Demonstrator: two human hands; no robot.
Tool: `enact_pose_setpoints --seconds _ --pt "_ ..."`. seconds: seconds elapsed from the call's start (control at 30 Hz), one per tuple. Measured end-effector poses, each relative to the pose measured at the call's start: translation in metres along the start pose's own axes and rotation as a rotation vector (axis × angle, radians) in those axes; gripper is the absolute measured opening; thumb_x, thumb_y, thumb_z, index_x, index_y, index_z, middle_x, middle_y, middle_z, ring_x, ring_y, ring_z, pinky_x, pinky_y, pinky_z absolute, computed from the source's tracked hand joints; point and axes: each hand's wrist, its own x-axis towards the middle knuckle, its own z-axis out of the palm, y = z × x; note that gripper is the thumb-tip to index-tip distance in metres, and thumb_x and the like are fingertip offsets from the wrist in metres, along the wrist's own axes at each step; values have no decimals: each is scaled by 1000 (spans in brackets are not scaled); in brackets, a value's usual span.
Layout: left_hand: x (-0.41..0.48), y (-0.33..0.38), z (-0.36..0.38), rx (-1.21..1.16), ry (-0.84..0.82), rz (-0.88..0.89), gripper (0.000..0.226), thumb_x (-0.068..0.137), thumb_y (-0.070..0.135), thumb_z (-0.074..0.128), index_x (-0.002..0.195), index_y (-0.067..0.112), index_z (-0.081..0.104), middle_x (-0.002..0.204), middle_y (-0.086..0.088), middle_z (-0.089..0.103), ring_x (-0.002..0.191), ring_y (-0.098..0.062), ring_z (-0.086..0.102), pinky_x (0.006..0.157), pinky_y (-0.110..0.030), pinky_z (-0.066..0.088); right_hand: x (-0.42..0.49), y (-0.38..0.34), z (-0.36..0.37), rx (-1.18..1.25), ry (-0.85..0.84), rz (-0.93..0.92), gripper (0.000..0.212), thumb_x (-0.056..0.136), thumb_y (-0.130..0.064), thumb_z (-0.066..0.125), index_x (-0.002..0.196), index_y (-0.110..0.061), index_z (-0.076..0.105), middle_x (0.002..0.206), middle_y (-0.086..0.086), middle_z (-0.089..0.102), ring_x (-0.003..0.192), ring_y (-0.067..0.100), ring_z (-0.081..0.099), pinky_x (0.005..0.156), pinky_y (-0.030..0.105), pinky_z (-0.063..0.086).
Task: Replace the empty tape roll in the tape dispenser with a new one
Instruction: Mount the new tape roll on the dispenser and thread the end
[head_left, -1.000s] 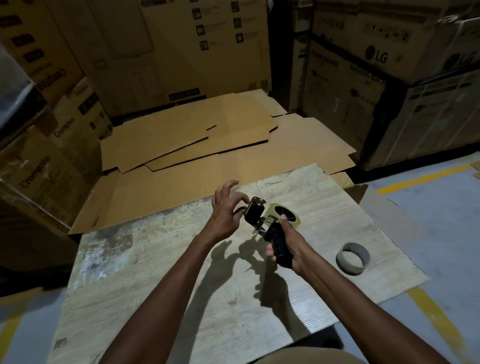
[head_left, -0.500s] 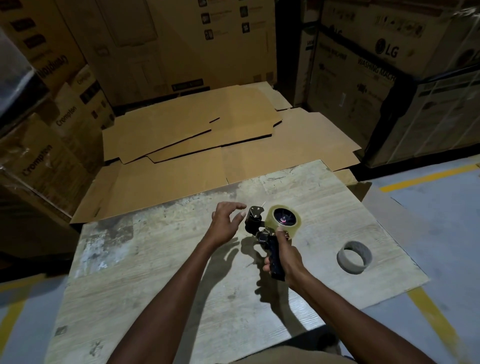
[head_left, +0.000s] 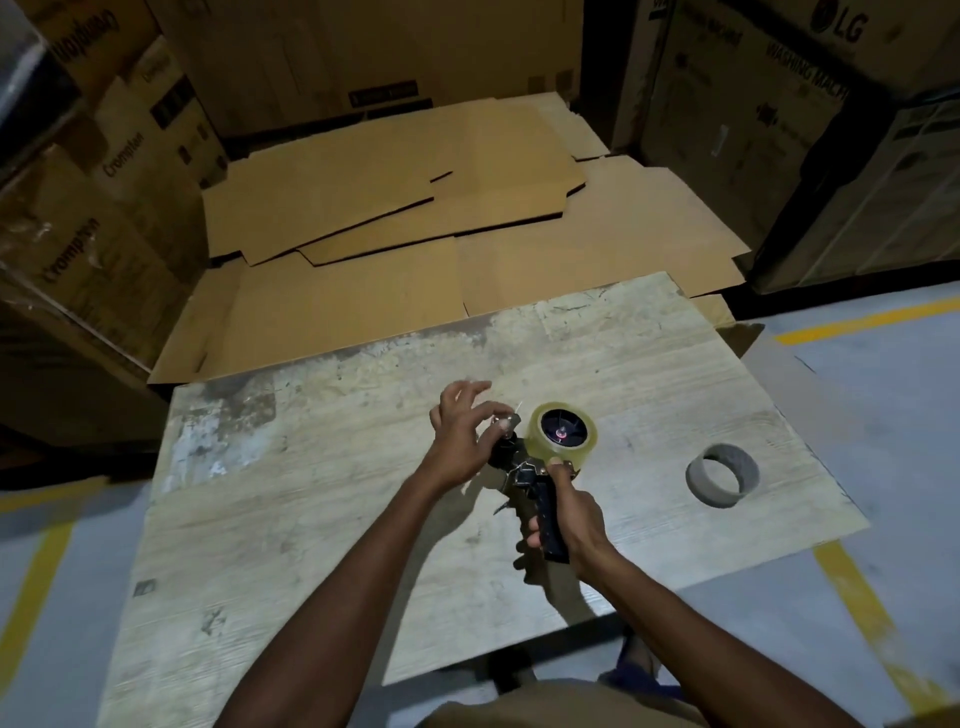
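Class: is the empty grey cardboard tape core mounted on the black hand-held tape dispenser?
No: the grey cardboard core lies on the pale table, apart from the black tape dispenser, which carries a clear tape roll.

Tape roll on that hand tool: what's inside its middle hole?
A dark spoked hub of the tape dispenser fills the hole, with a small pink glint at its centre. The tape roll hides how the hub joins the frame behind.

A warehouse: stacked appliance cartons (head_left: 789, 109) (LG, Crompton), flattened cardboard (head_left: 415, 218), yellow floor lines (head_left: 852, 319).
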Motion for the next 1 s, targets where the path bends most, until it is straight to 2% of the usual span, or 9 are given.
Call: enact_pose_setpoints --seconds 0.17,0.33,0.43,0.5,0.6,0.7,0.8,0.9,1.0 --pt "24 4 -18 232 -209 93 15 97 37 69 100 28 80 166 3 31 157 -23 1 120 -50 4 -15 -5 -2 -92 29 -75 75 99 -65 45 86 2 75 66 16 74 52 27 71 48 26 52" --pt "32 10 -23 223 -274 134 11 94 35 70 101 31 78 168 3 27 158 -20 -3 118 -50 2 -24 -8 -13 -168 97 -197 69 101 -62 48 74 -2 70 66 19 73 49 26 70 42 23 50" --pt "33 20 -22 280 -305 183 22 90 37 66 107 33 78 169 3 24 158 -18 -4 119 -53 2 -22 -9 -17 -214 133 -261 70 102 -61 48 71 -2 69 66 18 73 50 26 71 46 27 52" --pt "33 28 -19 360 -329 213 37 84 50 62 114 34 77 171 1 21 158 -18 -7 120 -56 2 -21 -11 -19 -244 151 -291 71 102 -63 46 66 -5 67 65 19 72 47 22 69 47 28 52" --pt "33 38 -15 435 -321 242 52 83 67 59 119 33 76 171 0 19 158 -20 -8 121 -59 1 -19 -14 -23 -260 154 -313 73 102 -64 45 70 -3 69 60 14 71 47 20 69 48 27 51" --pt "36 39 -14 426 -301 247 49 84 66 67 116 30 78 171 0 20 158 -20 -8 121 -60 3 -19 -16 -24 -255 140 -312 74 101 -64 46 79 2 71 62 13 72 48 20 71 47 25 52" --pt "39 41 -13 416 -294 236 51 81 70 70 107 28 81 170 0 24 158 -20 -7 120 -58 5 -18 -18 -26 -236 130 -312 71 100 -66 48 78 -1 70 71 18 74 55 27 74 51 30 58" --pt "43 46 -12 425 -257 229 48 76 71 74 93 26 83 167 1 32 158 -20 -3 119 -57 7 -20 -19 -26 -250 108 -331 70 97 -69 49 73 -6 66 71 20 73 57 30 73 53 33 57" --pt "44 50 -8 410 -205 206 46 74 68 78 83 23 84 164 2 37 157 -17 -1 119 -55 8 -23 -22 -26 -274 101 -363 72 97 -72 47 68 -8 63 61 16 69 50 20 70 48 26 51"
